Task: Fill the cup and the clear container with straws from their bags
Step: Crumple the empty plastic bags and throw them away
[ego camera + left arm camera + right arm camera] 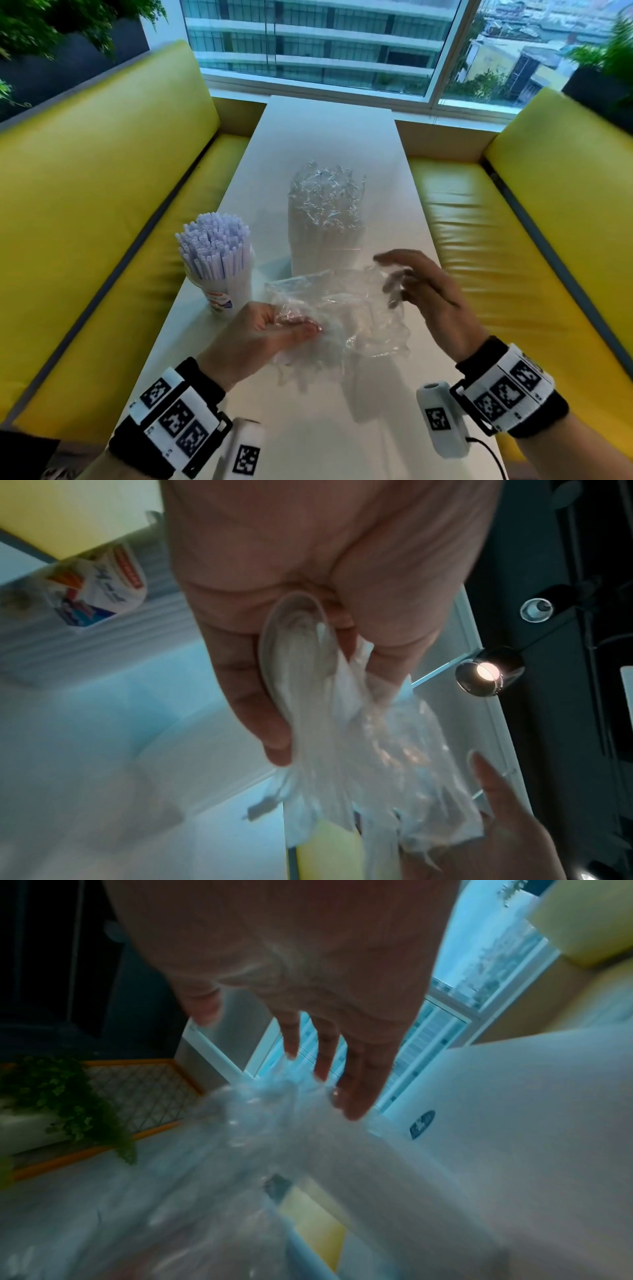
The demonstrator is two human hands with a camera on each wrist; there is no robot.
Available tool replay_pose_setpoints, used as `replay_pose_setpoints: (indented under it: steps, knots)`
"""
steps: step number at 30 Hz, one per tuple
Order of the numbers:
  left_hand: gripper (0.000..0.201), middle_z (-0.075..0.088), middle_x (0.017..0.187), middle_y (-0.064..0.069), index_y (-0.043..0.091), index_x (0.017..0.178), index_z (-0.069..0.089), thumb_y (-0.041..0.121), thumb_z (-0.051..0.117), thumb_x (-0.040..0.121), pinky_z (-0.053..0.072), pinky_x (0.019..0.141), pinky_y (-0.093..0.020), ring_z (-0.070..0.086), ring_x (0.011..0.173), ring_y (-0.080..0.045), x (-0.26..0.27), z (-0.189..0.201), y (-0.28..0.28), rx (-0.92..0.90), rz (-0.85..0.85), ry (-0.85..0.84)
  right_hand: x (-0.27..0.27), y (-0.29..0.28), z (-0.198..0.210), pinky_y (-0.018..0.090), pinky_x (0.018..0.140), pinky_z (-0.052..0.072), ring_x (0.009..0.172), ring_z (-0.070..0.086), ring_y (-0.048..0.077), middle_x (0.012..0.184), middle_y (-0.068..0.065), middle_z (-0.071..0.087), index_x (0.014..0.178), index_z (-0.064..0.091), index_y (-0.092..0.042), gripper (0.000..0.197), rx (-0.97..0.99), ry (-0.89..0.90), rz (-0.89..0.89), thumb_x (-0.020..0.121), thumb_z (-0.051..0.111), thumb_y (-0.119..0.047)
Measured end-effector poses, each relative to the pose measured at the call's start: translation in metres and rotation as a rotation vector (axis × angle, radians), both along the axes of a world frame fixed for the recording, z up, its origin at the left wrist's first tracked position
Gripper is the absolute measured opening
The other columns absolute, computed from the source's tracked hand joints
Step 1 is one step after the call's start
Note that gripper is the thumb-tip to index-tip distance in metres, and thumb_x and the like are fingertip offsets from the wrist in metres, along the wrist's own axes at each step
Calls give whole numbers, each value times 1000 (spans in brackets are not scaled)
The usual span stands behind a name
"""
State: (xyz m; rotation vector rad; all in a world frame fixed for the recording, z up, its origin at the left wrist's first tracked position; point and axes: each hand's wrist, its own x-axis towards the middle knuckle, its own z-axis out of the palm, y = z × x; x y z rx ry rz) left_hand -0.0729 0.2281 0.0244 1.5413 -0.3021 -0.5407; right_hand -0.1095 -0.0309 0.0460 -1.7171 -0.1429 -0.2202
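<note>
The left hand (255, 337) pinches 1 crumpled empty bag (342, 318), which stretches rightward to the right hand (423, 294), fingers spread loosely against its far edge. Beyond stand the straw-filled cup (222, 274), left, and the clear container (325, 226), centre.

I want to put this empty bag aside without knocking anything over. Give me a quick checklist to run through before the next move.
1. Cup filled with straws: ok, packed and upright.
2. Clear container filled: ok, wrapped straws stand in it, upright.
3. Bag empty: ok as far as seen, only crumpled clear plastic shows.
4. Left hand has the bag: ok, fingers and thumb pinch it.
5. Right hand free: ok, fingers spread, only brushing the plastic.
6. Room on the table to set the bag down: ok, bare surface near and far; keep the bag off the cup beside the left hand.
</note>
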Motion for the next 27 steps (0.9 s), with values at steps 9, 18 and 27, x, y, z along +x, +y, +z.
replay_pose_setpoints:
  steps: [9,18,27]
  knots:
    - [32,78,89,7,16,91,80,38,79,67,57,86,-21,74,88,-5,6,-3,-12,147,155,-337,-6,40,-19,18,68,51,84,70,12,116,11,64,137,32,-38,96,92,300,-200,59,86,-45]
    - [27,78,92,8,14,94,80,25,82,69,56,89,-22,74,91,-6,6,-2,-16,94,52,-331,2,47,-3,35,49,24,50,25,20,53,5,29,59,41,0,69,5,150,-280,72,79,-56]
    - [88,78,85,-6,20,76,81,89,26,69,55,70,-29,67,78,-18,2,4,-8,367,53,199,2,24,33,25,49,35,51,36,9,52,-7,46,59,47,-18,44,-553,-531,-370,76,78,-45]
